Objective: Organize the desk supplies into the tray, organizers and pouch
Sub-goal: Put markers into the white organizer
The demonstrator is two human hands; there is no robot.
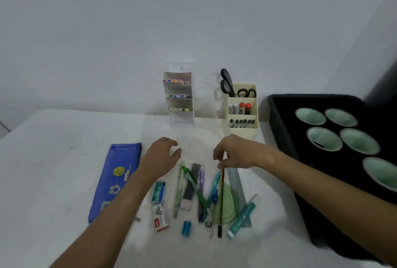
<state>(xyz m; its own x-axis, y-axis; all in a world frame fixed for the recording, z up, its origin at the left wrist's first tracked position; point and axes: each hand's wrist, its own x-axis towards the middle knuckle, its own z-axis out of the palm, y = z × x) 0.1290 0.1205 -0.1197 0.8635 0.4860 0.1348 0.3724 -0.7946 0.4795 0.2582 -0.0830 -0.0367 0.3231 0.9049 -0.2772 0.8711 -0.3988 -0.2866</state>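
A pile of supplies lies on the white table: a green pen [194,186], a purple pen [201,194], a compass [214,201], a green protractor [229,205], a metal ruler [236,186], a teal glue stick [241,220], staple boxes [159,192] and a blue sharpener [186,228]. My right hand [234,151] pinches the top end of a black pencil [221,203]. My left hand [160,156] hovers above the pile with fingers loosely curled, holding nothing. A blue pouch [111,181] lies at the left.
A clear tiered organizer [179,117] with markers and a cream organizer [241,130] with scissors [227,82] and pens stand against the wall. A black tray [285,121] with several green bowls [324,138] sits at the right.
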